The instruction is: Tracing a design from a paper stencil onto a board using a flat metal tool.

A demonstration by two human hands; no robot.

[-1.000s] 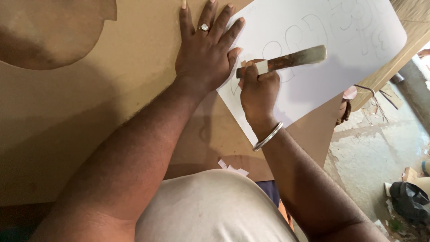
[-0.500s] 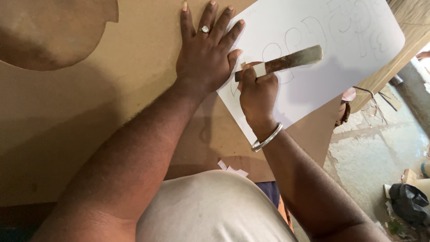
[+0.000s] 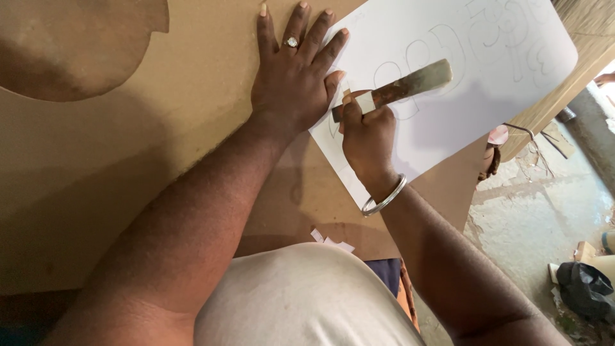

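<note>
Little has moved: right hand (image 3: 366, 131) still grips the blade tool (image 3: 400, 88), left hand (image 3: 296, 74) spread on paper (image 3: 487, 70).

The board (image 3: 160, 166) looks like matt brown fibreboard, smooth and unpainted, and on its far right part lies a sheet of white paper (image 3: 461, 83), matt, with thin pencil lines on it. The tool (image 3: 400, 88) gripped in the right hand (image 3: 366, 138) over that paper has a flat blade of dull, stained metal with a paler band near the fingers, while a shiny metal bangle (image 3: 384, 198) circles the wrist just below the paper's near edge. The left hand (image 3: 291, 80), pressed flat on the board beside the paper, wears a glossy metal ring (image 3: 291, 42), and off the board's right edge the floor (image 3: 544, 211) is rough grey concrete.
</note>
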